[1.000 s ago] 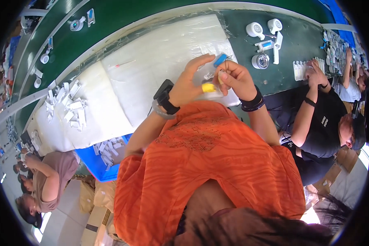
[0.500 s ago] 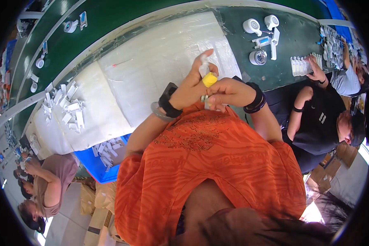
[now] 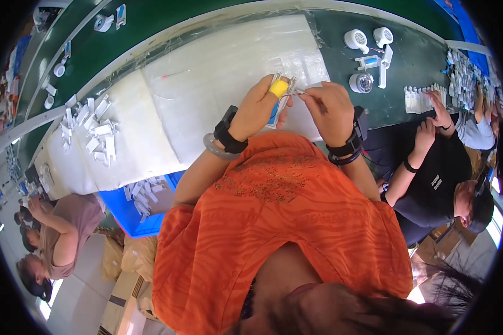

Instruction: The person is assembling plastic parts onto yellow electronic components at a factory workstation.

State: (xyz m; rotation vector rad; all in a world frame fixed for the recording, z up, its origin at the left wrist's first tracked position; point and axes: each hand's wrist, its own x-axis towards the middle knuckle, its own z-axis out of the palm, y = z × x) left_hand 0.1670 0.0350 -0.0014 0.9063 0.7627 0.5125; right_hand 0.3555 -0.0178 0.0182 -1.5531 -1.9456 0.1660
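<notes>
My left hand (image 3: 254, 111) is closed around a small white plastic housing (image 3: 277, 76) that has a blue piece (image 3: 274, 116) in it. Yellow wrap (image 3: 278, 88) covers the left thumb. Close on the right, my right hand (image 3: 331, 109) pinches a thin dark wire (image 3: 298, 92) that runs to the housing. The fingers of the left hand partly cover the housing. Both hands are above the plastic-covered white mat (image 3: 207, 72), near its right side.
White plastic parts (image 3: 98, 131) lie piled at the left of the mat; more fill a blue bin (image 3: 133, 215). Round white fan-like units (image 3: 362, 82) rest on the green table at right. A co-worker in black (image 3: 425, 173) sits close at my right.
My right hand has moved away to the right, drawing the wire out from the housing. The left hand has turned, so the housing's blue piece now shows.
</notes>
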